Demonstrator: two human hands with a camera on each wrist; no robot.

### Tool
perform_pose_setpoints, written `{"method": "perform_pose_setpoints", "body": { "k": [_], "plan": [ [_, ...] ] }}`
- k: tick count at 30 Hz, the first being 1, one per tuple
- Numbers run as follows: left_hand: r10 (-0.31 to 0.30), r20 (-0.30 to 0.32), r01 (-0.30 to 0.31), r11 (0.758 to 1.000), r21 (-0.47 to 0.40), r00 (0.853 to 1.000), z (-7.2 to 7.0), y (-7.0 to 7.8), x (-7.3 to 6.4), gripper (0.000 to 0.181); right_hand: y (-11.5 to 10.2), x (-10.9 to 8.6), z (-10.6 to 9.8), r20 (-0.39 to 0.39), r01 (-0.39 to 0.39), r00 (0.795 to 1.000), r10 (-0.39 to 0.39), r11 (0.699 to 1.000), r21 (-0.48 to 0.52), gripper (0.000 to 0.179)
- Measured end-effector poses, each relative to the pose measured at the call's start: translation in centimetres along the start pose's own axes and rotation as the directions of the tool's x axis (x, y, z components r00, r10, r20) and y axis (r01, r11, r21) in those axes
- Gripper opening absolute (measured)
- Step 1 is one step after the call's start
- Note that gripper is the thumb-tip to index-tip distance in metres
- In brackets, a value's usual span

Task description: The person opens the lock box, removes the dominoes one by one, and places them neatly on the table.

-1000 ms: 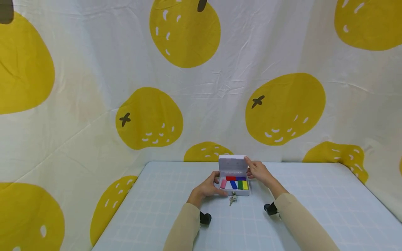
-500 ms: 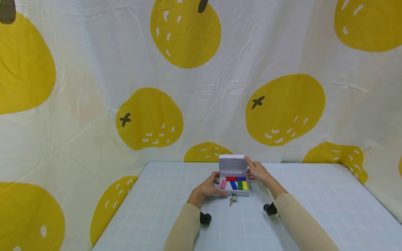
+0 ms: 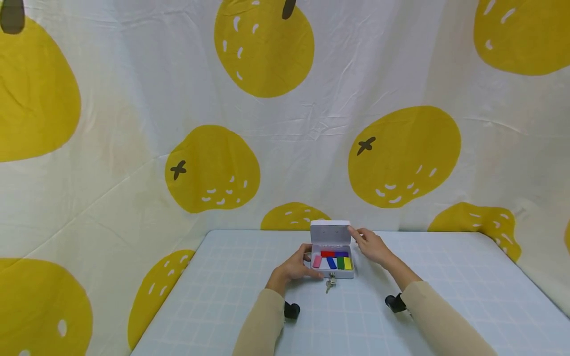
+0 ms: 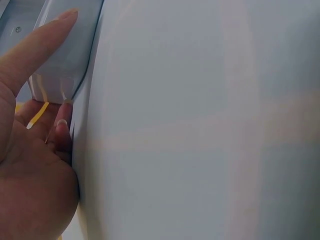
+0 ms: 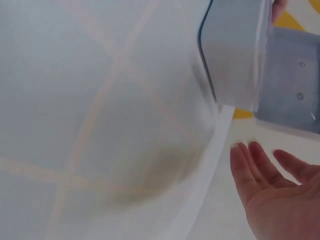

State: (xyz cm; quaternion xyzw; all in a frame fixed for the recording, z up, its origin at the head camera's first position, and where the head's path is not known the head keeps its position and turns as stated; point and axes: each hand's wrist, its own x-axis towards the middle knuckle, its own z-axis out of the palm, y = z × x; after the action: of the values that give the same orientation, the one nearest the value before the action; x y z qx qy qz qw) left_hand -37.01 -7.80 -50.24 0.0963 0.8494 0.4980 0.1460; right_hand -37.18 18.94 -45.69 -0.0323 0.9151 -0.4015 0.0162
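A white metal cash box (image 3: 346,275) stands on the table with its lid (image 3: 330,234) raised. Inside lie coloured blocks: red (image 3: 327,253), purple (image 3: 342,254), pink (image 3: 316,261), blue (image 3: 331,262), green (image 3: 340,263) and yellow (image 3: 348,263). Keys (image 3: 328,286) hang from the front lock. My left hand (image 3: 294,265) grips the box's left end, thumb along the front, fingers round the side. My right hand (image 3: 373,247) is beside the lid's right edge; in the right wrist view its fingers (image 5: 245,170) are spread loosely, apart from the lid, holding nothing.
The table (image 3: 222,306) has a pale blue checked cover. Behind it hangs a white curtain (image 3: 303,123) printed with large yellow fruit. A black wrist camera (image 3: 291,310) sits at the left sleeve, another camera (image 3: 395,303) at the right.
My right hand has let go of the lid and moved slightly right. The lid stays up, and the left hand and box have kept their place.
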Motion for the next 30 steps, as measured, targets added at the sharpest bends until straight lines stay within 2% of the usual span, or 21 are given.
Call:
{"method": "perform_pose_setpoints", "body": {
  "k": [5,9,12,21,30],
  "plan": [
    [0.0,-0.007,0.0,1.0,-0.001,1.0,0.0,0.0,0.1,0.091,-0.4,-0.8,-0.6,0.001,0.035,0.999,-0.035,0.997,-0.062,0.076],
    [0.007,-0.004,-0.007,1.0,-0.013,1.0,0.0,0.1,-0.1,0.089,-0.6,-1.4,-0.8,0.014,0.055,0.998,-0.054,0.996,-0.069,0.081],
    [0.012,-0.001,-0.012,1.0,-0.018,1.0,0.0,0.1,-0.2,0.089,-0.7,-1.8,-0.9,0.024,0.09,0.996,-0.089,0.993,-0.073,0.079],
    [0.004,0.003,-0.004,1.0,-0.016,1.0,-0.1,0.2,-0.1,0.09,-1.5,-2.5,-0.4,0.062,0.186,0.981,-0.185,0.983,-0.003,0.061],
    [-0.002,0.01,0.002,1.0,0.001,1.0,0.0,0.0,0.1,0.09,-2.4,-2.6,1.0,0.099,0.252,0.962,-0.256,0.966,0.052,0.059]
  ]
}}
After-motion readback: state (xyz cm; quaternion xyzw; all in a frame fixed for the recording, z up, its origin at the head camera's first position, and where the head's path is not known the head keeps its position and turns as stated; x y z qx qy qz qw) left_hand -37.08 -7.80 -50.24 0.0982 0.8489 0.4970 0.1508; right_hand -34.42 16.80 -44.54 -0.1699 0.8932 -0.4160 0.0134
